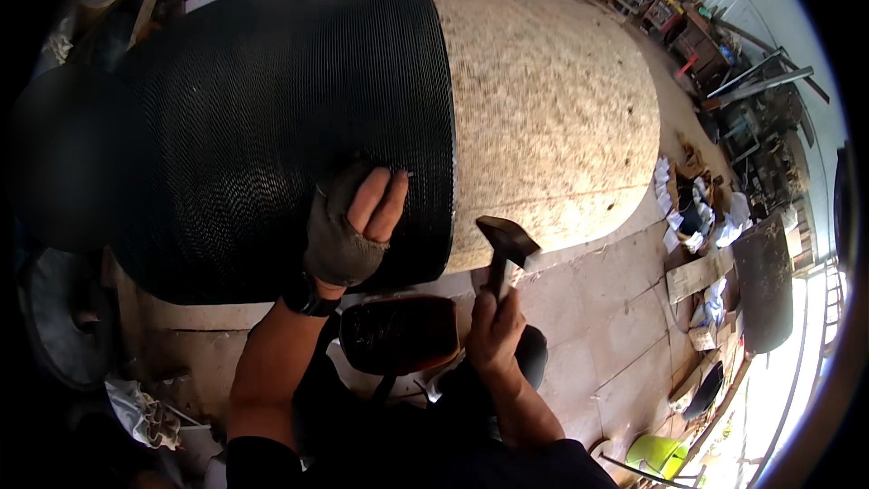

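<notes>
A large drum lies in front of me; ribbed black rubber-like sheeting (pixel 299 81) wraps its left part, and its right part is a bare, mottled tan surface (pixel 543 109). My left hand (pixel 353 226), in a worn fingerless glove, rests on the black sheeting near its right edge. Its fingers are pinched together, with a tiny dark tip showing beside them that is too small to name. In my right hand (pixel 496 330) is a hammer (pixel 509 243), gripped by the handle, its head raised near the drum's lower tan side. The hammer head is slightly blurred.
Below the drum, between my arms, sits a dark reddish-brown rectangular thing (pixel 398 335). Tiled floor (pixel 588 353) stretches to the right, toward scattered papers, boards and a dark curved sheet (pixel 763 285). A yellow-green bucket (pixel 658 455) stands lower right. Machinery and clutter (pixel 697 45) line the far right.
</notes>
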A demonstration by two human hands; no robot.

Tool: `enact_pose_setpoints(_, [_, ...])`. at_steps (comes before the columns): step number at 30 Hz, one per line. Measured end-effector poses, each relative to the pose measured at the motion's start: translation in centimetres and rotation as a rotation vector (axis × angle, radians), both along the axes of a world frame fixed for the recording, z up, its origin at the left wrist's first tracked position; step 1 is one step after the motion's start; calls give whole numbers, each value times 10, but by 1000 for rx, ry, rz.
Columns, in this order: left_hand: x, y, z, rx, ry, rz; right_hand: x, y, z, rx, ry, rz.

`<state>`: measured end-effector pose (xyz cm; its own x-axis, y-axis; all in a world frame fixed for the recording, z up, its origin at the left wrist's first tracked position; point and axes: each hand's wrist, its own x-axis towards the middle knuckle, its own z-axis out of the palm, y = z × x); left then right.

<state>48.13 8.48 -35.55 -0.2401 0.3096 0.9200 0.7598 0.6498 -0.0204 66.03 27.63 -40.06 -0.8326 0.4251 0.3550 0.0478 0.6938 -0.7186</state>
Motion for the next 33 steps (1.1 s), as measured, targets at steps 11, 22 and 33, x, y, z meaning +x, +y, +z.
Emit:
enact_pose_setpoints(11, [-5, -2, 6, -41, -19, 128, 18, 7, -29, 155, -76, 2])
enact_pose_setpoints(22, [16, 16, 11, 108, -138, 25, 59, 11, -23, -56, -124, 28])
enact_pose_setpoints(33, [94, 70, -43, 178, -465, -239, 57, 14, -28, -119, -193, 58])
